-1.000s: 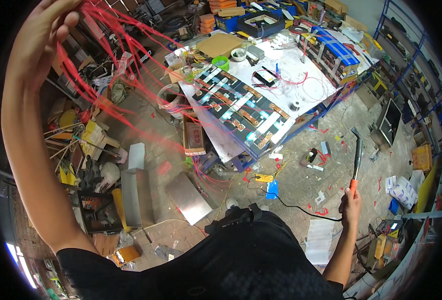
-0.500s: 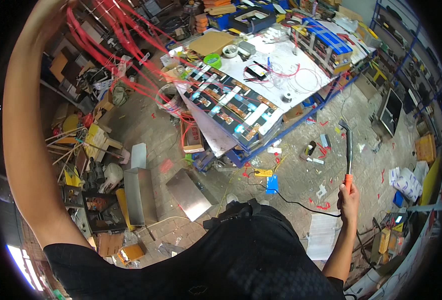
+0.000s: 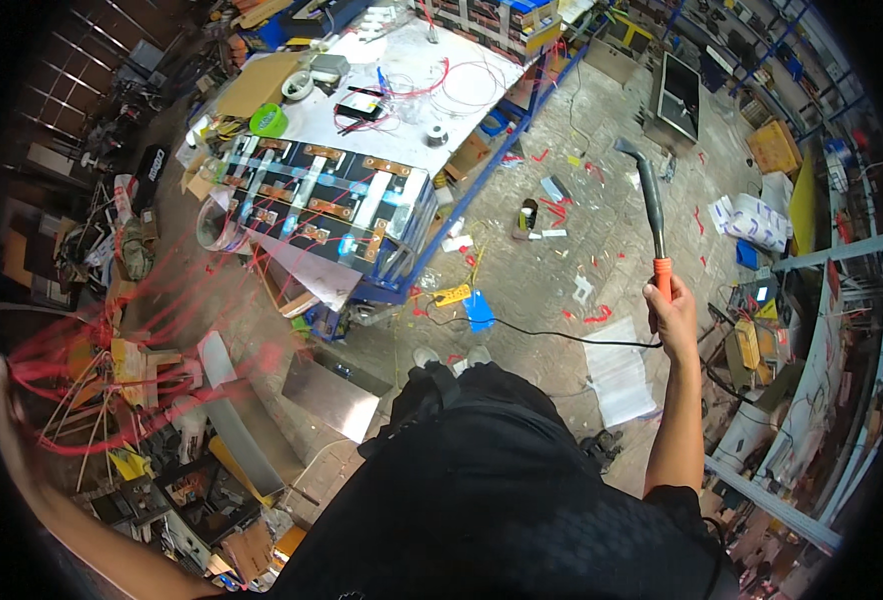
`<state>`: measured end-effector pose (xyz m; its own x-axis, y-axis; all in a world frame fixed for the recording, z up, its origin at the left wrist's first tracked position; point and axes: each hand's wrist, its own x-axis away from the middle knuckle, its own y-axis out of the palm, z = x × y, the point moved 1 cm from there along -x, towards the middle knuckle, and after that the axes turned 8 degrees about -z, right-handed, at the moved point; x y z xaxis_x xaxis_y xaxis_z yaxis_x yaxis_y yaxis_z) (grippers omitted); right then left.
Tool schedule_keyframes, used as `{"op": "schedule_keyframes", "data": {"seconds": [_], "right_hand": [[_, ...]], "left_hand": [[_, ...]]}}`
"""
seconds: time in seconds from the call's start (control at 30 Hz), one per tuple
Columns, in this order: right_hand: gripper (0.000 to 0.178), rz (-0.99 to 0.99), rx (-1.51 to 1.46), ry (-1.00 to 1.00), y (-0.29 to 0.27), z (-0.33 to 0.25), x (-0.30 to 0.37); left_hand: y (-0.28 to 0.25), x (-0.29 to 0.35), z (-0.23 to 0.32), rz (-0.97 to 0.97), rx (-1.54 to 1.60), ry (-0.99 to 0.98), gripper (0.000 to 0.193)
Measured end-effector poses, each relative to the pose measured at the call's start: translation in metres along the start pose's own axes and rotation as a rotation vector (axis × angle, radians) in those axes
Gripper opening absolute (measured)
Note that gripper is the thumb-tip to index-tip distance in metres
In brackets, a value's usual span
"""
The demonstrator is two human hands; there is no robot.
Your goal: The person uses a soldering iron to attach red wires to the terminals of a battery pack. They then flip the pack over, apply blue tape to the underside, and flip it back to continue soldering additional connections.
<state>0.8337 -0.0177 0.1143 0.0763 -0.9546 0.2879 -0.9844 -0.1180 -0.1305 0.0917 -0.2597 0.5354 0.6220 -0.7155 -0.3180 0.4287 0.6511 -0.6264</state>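
My right hand (image 3: pixel 673 317) is closed around the orange handle of a corded tool that looks like a large soldering iron (image 3: pixel 652 200). Its dark metal barrel points away from me and ends in a bent tip, held up in the air above the floor. At the far left my left hand (image 3: pixel 4 400) is smeared by motion, so its fingers do not read. Beside it a bundle of long red wires (image 3: pixel 152 385), also blurred, fans out toward the battery pack (image 3: pixel 327 205) on the table. That pack has copper connecting plates and thin red wires on top.
The white table (image 3: pixel 412 60) bears a green tub (image 3: pixel 269 121), a solder spool (image 3: pixel 436 134) and a black device (image 3: pixel 360 103). A bent sheet-metal piece (image 3: pixel 332 392) and a yellow power strip (image 3: pixel 453 295) lie on the floor. Shelving (image 3: pixel 802 60) lines the right.
My left arm has swung down from high at the upper left, and the red wires have dropped with it. The view has shifted; my right hand still grips the soldering iron.
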Motion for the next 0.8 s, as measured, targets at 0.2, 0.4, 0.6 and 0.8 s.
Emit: {"op": "schedule_keyframes", "data": {"seconds": [0.2, 0.4, 0.6, 0.8], "right_hand": [[0.012, 0.201, 0.289, 0.035, -0.025, 0.093, -0.042], [0.029, 0.199, 0.664, 0.271, -0.023, 0.133, -0.061], [0.035, 0.121, 0.667, 0.329, -0.018, 0.185, -0.105], [0.036, -0.012, 0.704, 0.395, -0.005, 0.256, -0.195]], "left_hand": [[0.049, 0.044, -0.134, -0.043, 0.175, -0.218, 0.030], [0.151, 0.127, -0.276, -0.111, 0.423, -0.611, 0.020], [0.224, 0.219, -0.400, -0.044, 0.503, -0.799, 0.015], [0.293, 0.283, -0.380, -0.024, 0.294, -0.875, 0.016]]}}
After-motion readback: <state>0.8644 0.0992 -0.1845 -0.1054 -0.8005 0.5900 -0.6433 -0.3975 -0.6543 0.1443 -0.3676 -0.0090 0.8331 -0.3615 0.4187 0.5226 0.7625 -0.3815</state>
